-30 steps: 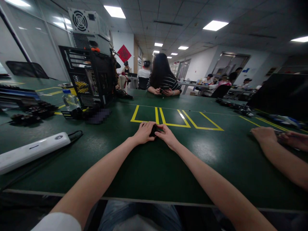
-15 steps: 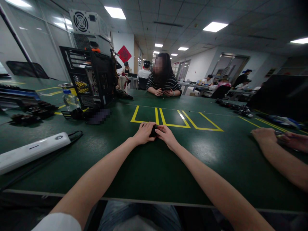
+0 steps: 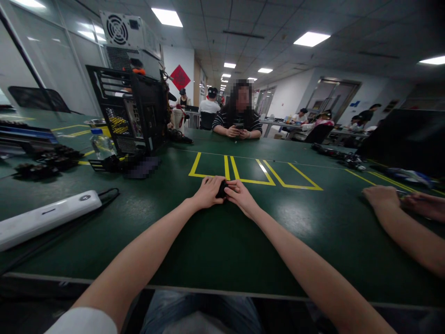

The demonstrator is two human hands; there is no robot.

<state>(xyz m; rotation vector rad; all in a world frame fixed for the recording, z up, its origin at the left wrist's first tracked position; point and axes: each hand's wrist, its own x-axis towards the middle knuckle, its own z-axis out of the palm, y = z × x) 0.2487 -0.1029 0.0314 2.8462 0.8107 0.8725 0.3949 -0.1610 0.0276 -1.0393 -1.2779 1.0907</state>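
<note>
The left hand [image 3: 209,191] is holding a small black object [image 3: 221,189], its fingers curving over the object's left side and top and its thumb lying along the near side. The right hand [image 3: 241,197] is meeting the same object from the right, thumb and fingertips bunching narrowly against it; whether they are gripping it or only touching it, one cannot tell. The object is sitting between the two hands about midway along the near edge of the green surface [image 3: 222,250], well in from that edge, and the fingers are hiding most of it. Yellow tape outlines [image 3: 252,181] are lying just beyond the hands, toward the far edge. A white power strip [image 3: 52,218] is lying near the left end of the near edge, its black cable [image 3: 110,191] looping beside it. Farther back on the left, a black computer case [image 3: 149,113] is standing upright, with a clear bottle [image 3: 102,147] standing beside it. At the far edge, a person in a striped top [image 3: 219,119] is sitting and holding a dark device [image 3: 239,126]. Toward the right edge, a co-worker's hand [image 3: 382,195] is resting over the surface.
</note>
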